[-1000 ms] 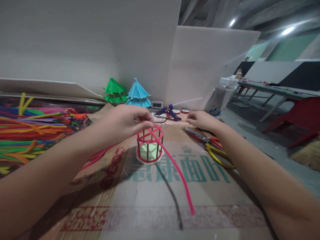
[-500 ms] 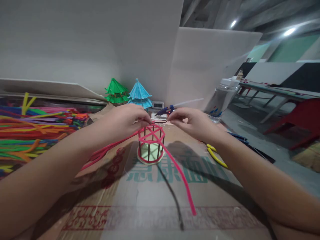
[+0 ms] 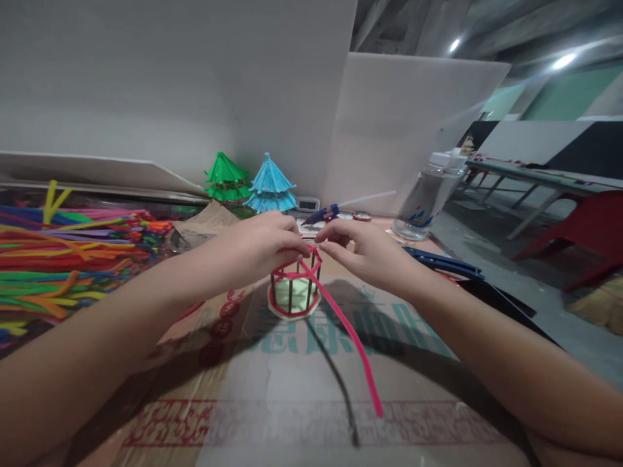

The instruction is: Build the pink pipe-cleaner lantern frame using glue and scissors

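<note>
Thumb and fingertips of the left hand are drawn close together on the top rim of a small cage-like frame; whether they pinch the rim or a pink strip is hidden. The right hand, off by the far right a second ago, now meets the rim's right side, thumb and forefinger slightly parted; I cannot tell if it holds anything. From the rim, the strip trails toward the near right, much as before. The frame stands upright in the same spot, mid-scene, on printed cardboard. Farther back, blue handles show at right, beyond the right forearm, and colourful fuzzy sticks lie at left. Farthest are a glue gun and green and blue paper-like roofs.
</note>
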The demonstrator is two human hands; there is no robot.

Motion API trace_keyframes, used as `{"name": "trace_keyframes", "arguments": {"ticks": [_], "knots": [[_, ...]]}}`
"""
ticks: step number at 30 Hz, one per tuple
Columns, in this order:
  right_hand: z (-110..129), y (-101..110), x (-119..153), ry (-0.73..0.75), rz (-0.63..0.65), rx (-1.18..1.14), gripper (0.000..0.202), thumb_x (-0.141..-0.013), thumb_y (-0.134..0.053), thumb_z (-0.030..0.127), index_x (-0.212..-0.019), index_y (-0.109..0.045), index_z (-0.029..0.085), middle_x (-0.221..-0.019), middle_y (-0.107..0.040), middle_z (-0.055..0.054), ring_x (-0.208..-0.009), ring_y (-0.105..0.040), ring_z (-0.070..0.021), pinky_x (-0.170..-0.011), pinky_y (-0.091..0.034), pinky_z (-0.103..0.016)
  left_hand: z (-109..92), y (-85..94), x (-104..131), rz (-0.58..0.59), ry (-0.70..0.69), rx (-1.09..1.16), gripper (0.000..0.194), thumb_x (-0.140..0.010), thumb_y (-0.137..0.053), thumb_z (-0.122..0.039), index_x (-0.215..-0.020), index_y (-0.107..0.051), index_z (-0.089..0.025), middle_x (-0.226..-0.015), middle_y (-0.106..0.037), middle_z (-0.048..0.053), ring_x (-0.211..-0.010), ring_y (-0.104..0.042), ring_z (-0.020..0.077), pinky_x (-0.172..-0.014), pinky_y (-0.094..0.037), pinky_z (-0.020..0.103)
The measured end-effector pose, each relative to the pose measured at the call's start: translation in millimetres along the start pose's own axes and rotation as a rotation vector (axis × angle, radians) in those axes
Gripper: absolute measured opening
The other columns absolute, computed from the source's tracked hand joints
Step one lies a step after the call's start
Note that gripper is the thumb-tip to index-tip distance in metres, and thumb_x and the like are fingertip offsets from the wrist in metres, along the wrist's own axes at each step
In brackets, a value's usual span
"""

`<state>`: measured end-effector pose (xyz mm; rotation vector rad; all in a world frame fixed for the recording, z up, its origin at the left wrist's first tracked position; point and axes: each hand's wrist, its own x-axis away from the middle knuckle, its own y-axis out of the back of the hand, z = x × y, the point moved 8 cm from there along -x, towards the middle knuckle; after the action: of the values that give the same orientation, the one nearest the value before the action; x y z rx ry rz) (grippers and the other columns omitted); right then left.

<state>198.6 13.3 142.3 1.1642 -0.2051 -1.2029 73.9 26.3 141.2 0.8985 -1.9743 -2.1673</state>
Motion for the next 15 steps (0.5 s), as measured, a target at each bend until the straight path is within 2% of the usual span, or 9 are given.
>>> {"name": "trace_keyframes", "arguments": {"ticks": [7,15], "knots": [[-1,-1,1,0.006,0.002,0.056,0.014,-0.097,-0.059,0.019,-0.097,-0.073,0.018,-0.087,-0.075,-0.002,-0.075,-0.062,-0.0142,-0.067,-0.041,-0.026,-3,-11.5,-3,0.061,0.035,0.029,0.025,-0.096,-0.054,-0.014,-0.086,-0.076,-0.017,-0.085,-0.065,0.005,-0.082,-0.058,0.0186,-0.072,-0.041,0.028],[-2,1,1,0.012,-0.010,0.094,0.015,-0.098,-0.059,0.021,-0.098,-0.073,0.018,-0.088,-0.076,-0.002,-0.074,-0.063,-0.0144,-0.067,-0.040,-0.027,7,0.5,1,-0.015,0.139,0.254,0.021,-0.098,-0.052,-0.030,-0.089,-0.066,-0.018,-0.090,-0.066,0.005,-0.083,-0.060,0.0188,-0.071,-0.043,0.028]]}}
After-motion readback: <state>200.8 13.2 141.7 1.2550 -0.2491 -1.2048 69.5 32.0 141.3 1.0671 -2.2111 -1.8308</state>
